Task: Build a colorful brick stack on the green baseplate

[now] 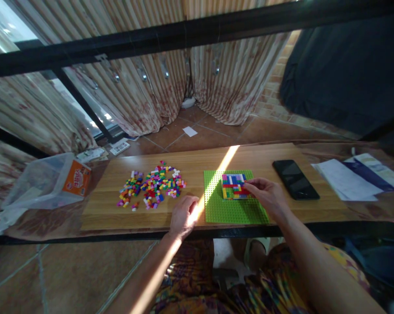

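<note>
Wooden worktop [249, 159] carries a green baseplate [231, 209] at its near edge. Right hand [265, 194] pinches the brick block's [233, 186] right side; left hand [183, 214] rests loosely curled, empty, left of it. Block's long axis runs left-right.

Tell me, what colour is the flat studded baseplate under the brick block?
Bright lime green baseplate, seen best in the head view, with the right hand at its brick block.

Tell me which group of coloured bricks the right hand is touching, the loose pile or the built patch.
The built patch on the green baseplate: the right hand fingers its right edge. The loose pile lies apart, left of the baseplate.
</note>
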`<state>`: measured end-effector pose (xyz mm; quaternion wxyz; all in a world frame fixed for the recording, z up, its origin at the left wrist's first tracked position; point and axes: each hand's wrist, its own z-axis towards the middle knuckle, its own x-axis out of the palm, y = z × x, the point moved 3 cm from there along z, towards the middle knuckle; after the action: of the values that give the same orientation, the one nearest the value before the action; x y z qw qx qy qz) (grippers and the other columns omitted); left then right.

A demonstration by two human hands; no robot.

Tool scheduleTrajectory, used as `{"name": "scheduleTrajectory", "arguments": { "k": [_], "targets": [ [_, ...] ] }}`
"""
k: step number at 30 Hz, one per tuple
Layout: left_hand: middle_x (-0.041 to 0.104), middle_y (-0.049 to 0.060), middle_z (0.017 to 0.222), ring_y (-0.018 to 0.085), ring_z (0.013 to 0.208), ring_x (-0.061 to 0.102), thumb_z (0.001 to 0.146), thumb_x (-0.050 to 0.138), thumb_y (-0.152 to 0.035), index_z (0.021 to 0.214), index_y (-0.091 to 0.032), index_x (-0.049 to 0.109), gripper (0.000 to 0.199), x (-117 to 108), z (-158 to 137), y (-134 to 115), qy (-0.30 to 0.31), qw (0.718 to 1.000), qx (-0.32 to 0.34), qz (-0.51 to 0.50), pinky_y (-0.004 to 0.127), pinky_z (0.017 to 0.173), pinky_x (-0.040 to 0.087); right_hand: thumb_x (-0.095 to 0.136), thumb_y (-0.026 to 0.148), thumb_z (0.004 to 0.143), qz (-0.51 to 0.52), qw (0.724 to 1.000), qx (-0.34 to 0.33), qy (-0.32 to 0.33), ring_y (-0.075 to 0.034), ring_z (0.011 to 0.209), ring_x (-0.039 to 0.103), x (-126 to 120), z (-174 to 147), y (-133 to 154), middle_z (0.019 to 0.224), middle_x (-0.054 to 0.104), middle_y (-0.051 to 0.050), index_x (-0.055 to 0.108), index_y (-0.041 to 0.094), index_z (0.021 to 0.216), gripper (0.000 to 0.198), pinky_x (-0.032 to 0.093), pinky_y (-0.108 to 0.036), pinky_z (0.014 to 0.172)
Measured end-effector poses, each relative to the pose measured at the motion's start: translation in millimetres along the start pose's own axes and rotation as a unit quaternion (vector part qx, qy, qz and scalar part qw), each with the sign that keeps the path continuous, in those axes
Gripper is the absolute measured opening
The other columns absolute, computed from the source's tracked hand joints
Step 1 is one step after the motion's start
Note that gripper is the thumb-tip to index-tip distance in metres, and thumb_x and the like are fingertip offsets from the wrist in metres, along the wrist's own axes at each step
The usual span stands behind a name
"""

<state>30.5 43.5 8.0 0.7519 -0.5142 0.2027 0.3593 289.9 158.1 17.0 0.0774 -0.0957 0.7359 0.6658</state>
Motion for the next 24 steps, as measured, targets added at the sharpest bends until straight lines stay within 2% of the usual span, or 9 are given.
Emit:
{"name": "scheduleTrajectory", "arguments": {
  "k": [3,6,12,18,24],
  "targets": [
    [0.066,0.005,0.092,0.016,0.087,0.062,0.088,0.05,-0.015,0.097,-0.019,0.061,0.015,-9,6,0,-0.041,0.999,-0.024,0.019,0.027,0.079,0.05,0.077,0.044,0.061,-0.021,1.0,-0.008,-0.001,-0.016,0.059,0.063,-1,1,-1,0.069,0.072,-0.006,0.069,0.017,0.078,0.033,0.046,-0.026,0.054],
    [0.065,0.007,0.1,0.019,0.096,0.06,0.085,0.052,-0.013,0.103,-0.018,0.061,0.02,-20,19,5,-0.075,0.991,-0.04,0.102,0.032,0.087,0.049,0.075,0.044,0.062,-0.055,0.998,-0.018,-0.004,-0.017,0.058,0.063,-2,1,1,0.068,0.072,-0.005,0.07,0.017,0.077,0.032,0.046,-0.026,0.053],
    [0.058,0.01,0.1,0.024,0.095,0.056,0.084,0.057,-0.022,0.093,-0.018,0.066,0.014,-24,47,26,-0.044,0.964,-0.056,0.257,0.037,0.087,0.047,0.071,0.049,0.069,-0.098,0.994,-0.041,-0.012,-0.018,0.062,0.064,-4,2,5,0.072,0.073,-0.006,0.072,0.017,0.081,0.034,0.045,-0.027,0.053],
    [0.056,0.009,0.102,0.023,0.094,0.054,0.085,0.055,-0.021,0.092,-0.019,0.066,0.013,-18,53,26,-0.025,0.962,-0.027,0.271,0.036,0.086,0.046,0.07,0.047,0.069,-0.068,0.995,-0.066,-0.021,-0.017,0.06,0.062,-8,3,5,0.071,0.072,-0.006,0.072,0.018,0.078,0.031,0.044,-0.026,0.052],
    [0.056,0.009,0.102,0.022,0.096,0.053,0.085,0.052,-0.014,0.086,-0.018,0.062,0.011,-10,51,26,-0.013,0.969,-0.026,0.247,0.037,0.088,0.045,0.068,0.045,0.07,-0.062,0.995,-0.072,-0.023,-0.015,0.06,0.06,-9,0,10,0.069,0.07,-0.005,0.07,0.017,0.077,0.029,0.043,-0.026,0.054]
  ]
}}
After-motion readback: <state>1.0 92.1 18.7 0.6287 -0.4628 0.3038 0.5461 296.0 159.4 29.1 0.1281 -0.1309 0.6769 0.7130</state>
